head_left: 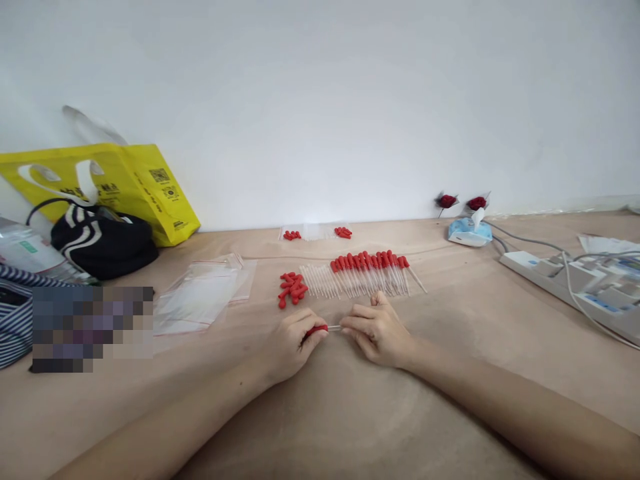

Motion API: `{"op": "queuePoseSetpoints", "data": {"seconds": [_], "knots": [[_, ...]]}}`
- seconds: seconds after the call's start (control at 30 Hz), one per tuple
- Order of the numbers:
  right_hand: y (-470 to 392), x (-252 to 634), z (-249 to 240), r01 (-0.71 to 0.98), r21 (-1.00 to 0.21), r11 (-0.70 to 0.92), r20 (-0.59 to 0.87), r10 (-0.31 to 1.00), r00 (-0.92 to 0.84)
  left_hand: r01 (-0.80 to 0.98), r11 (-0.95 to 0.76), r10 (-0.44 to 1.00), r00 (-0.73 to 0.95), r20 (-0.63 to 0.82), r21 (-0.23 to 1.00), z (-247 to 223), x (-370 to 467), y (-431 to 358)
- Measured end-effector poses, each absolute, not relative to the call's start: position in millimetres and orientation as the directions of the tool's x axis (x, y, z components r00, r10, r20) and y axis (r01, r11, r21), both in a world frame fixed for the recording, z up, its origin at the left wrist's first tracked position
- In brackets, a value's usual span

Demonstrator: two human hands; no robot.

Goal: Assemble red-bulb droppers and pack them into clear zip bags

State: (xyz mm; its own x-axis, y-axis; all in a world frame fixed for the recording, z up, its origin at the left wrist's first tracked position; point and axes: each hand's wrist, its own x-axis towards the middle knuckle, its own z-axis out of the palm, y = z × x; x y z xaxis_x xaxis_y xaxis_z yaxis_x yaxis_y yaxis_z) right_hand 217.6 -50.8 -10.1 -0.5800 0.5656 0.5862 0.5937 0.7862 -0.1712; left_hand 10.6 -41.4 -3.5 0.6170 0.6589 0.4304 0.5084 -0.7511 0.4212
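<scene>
My left hand (295,340) pinches a red rubber bulb (318,329) between thumb and fingers. Opposite it, my right hand (377,331) grips a thin clear dropper tube (334,328), whose end meets the bulb; how far it sits inside is hidden. Just beyond my hands lies a row of droppers with red bulbs fitted (370,263). Left of that row are bare clear tubes (320,281), side by side. A small heap of loose red bulbs (292,288) lies beside them.
Clear zip bags (200,293) lie to the left, near a yellow bag (150,193) and a black cloth item (103,243). Against the wall is a clear bag with red bulbs (315,232). At right are a tissue pack (470,232), red flowers (477,203) and a power strip (575,287) with cables.
</scene>
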Motion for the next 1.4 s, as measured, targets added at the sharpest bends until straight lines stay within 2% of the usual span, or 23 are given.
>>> {"op": "queuePoseSetpoints", "data": {"seconds": [0.47,0.83,0.93,1.13,1.23,1.3,1.4], "knots": [[-51.9,209.4,-9.8,0.600,-0.253,0.759,0.475,0.637,-0.607,0.434,-0.836,0.549,0.660,0.513,0.336,-6.2,10.7,-42.5],[-48.6,209.9,-8.9,0.597,-0.266,0.757,0.431,0.648,-0.628,0.446,-0.821,0.570,0.675,0.468,0.356,1.1,11.9,-42.8],[-47.4,214.8,-5.0,0.604,-0.222,0.765,0.481,0.625,-0.615,0.499,-0.787,0.617,0.638,0.461,0.362,4.4,11.7,-41.7],[-48.2,223.4,-0.8,0.671,-0.005,0.742,0.524,0.573,-0.630,0.540,-0.772,0.630,0.576,0.522,0.336,3.0,7.7,-39.8],[-39.9,233.1,-0.3,0.766,-0.066,0.639,0.560,0.659,-0.502,0.609,-0.733,0.643,0.473,0.603,0.304,1.9,2.7,-37.6],[-28.5,243.4,0.0,0.860,-0.197,0.470,0.597,0.753,-0.275,0.650,-0.698,0.662,0.425,0.617,0.301,1.6,-0.4,-35.5],[-7.5,259.3,-0.2,0.904,-0.390,0.175,0.555,0.828,0.079,0.682,-0.666,0.689,0.408,0.599,0.302,1.1,-2.4,-32.5]]}}
